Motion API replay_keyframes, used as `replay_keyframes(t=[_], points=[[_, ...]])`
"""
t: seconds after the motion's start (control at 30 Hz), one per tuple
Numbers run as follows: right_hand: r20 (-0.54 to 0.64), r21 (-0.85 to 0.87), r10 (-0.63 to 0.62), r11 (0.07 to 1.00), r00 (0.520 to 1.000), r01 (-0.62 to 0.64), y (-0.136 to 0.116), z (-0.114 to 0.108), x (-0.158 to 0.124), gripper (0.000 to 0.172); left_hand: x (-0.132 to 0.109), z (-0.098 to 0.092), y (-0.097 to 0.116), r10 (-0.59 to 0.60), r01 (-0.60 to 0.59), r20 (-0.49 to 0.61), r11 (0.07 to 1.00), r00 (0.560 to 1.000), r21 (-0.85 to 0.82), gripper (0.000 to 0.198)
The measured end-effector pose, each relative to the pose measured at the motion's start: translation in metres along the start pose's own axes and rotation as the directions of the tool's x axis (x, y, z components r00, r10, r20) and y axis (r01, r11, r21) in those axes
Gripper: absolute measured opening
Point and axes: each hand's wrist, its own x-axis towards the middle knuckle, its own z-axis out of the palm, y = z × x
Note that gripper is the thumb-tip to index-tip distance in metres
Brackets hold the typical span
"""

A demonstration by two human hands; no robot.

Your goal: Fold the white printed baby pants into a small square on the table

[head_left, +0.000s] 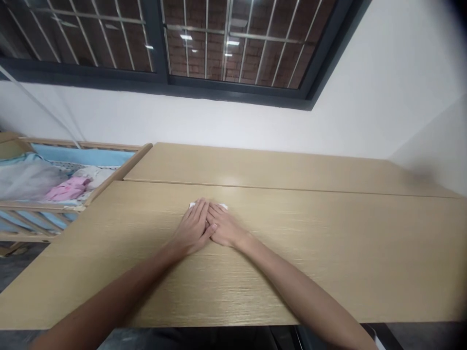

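Observation:
My left hand (194, 224) and my right hand (225, 227) lie flat, side by side and touching, on the light wooden tabletop (310, 243). Their fingers are stretched out, pointing away from me, and the left thumb rests over the right hand. Under the fingertips is a thin white piece, perhaps a tissue or cloth (224, 206). Only its corners show on both sides; the palms and fingers hide the rest. Neither hand is wrapped around anything.
To the left stands a wooden crib (136, 163) with blue lining, holding a pink cloth (69, 188) and bedding. Behind the table are a white wall (233, 121) and a dark-framed barred window (233, 87). A seam (292, 189) runs across the tabletop.

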Motion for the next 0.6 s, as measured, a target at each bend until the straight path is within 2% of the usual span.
replay_keyframes(t=[0.1, 0.33, 0.5, 0.6], points=[[0.022, 0.030, 0.038, 0.999, 0.999, -0.038, 0.002, 0.001, -0.001, 0.058, -0.001, 0.002, -0.006, -0.031, 0.031, 0.010, 0.999, 0.999, 0.037, 0.081], [0.077, 0.106, 0.135, 0.984, 0.988, -0.143, 0.010, -0.008, -0.014, 0.070, -0.006, -0.002, -0.011, -0.073, 0.075, -0.022, 0.989, 0.997, 0.125, 0.084], [0.135, 0.166, 0.222, 0.956, 0.965, -0.243, 0.016, -0.015, -0.026, 0.078, -0.016, 0.000, -0.023, -0.100, 0.105, -0.042, 0.980, 0.994, 0.167, 0.087], [0.188, 0.195, 0.261, 0.935, 0.947, -0.296, 0.019, -0.021, -0.030, 0.083, -0.019, -0.007, -0.030, -0.125, 0.135, -0.064, 0.974, 0.990, 0.184, 0.090]])
